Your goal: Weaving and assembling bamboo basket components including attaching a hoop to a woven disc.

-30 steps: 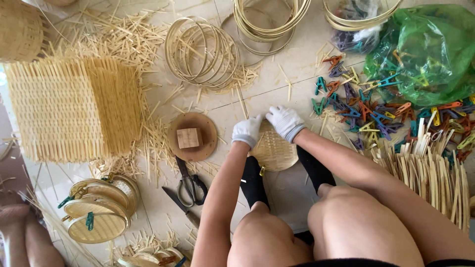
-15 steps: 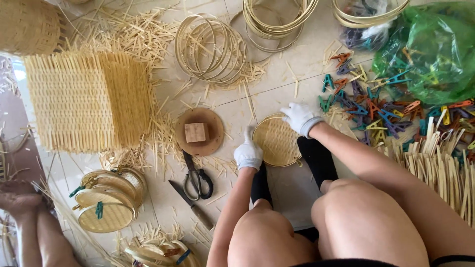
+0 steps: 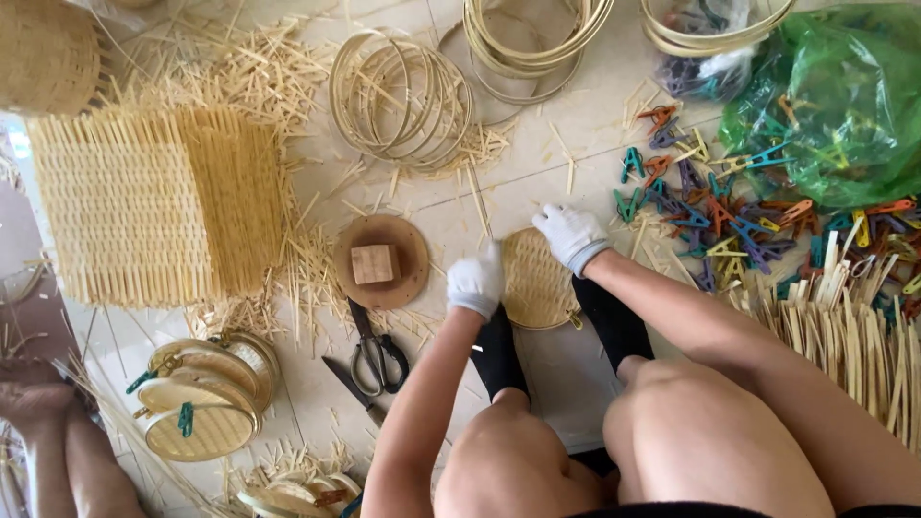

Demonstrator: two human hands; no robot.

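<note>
Near centre: left hand (image 3: 476,280) has slid down the left rim of the round woven bamboo disc (image 3: 537,280) on the floor tiles (image 3: 595,134), closed on its edge; right hand (image 3: 572,237) stays curled over the far rim. Disc now pinned both sides. Far right: green plastic bag (image 3: 835,105), partly open, holding coloured clothes pegs (image 3: 710,221), more spilled beside it.

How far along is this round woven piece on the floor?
Done, by the look of it: a stack of finished round pieces held with clips. In hand: both gloved hands, left hand and right hand, press on a round woven disc. Left: woven mats, loose hoops and a pile of strips lie unused.
</note>
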